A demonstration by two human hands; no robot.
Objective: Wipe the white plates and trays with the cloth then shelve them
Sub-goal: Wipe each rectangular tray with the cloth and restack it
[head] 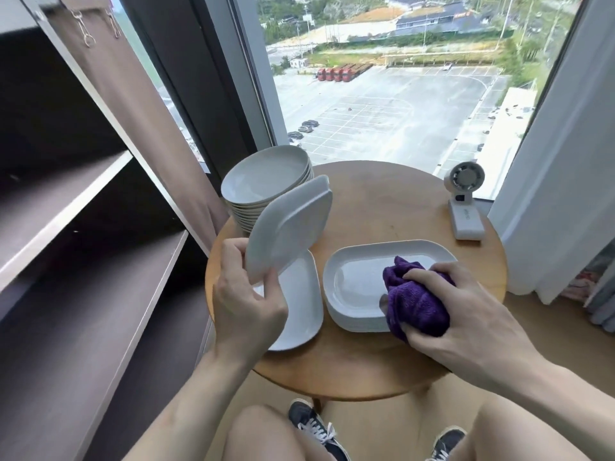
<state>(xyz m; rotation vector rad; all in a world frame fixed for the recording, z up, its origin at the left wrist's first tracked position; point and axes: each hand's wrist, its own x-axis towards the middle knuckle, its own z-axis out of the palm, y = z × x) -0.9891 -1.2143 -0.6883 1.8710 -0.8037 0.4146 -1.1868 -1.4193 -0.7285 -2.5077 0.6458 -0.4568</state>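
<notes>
My left hand grips the near edge of a white rectangular tray and holds it tilted up above another white tray lying flat on the round wooden table. My right hand holds a bunched purple cloth over the near right corner of a stack of white oval trays. A tall stack of round white plates stands at the table's back left.
A dark shelf unit with pale-edged boards stands at the left, beside a brown curtain. A small white fan sits at the table's back right. The window is behind; white curtain at right. My knees and shoes are below the table.
</notes>
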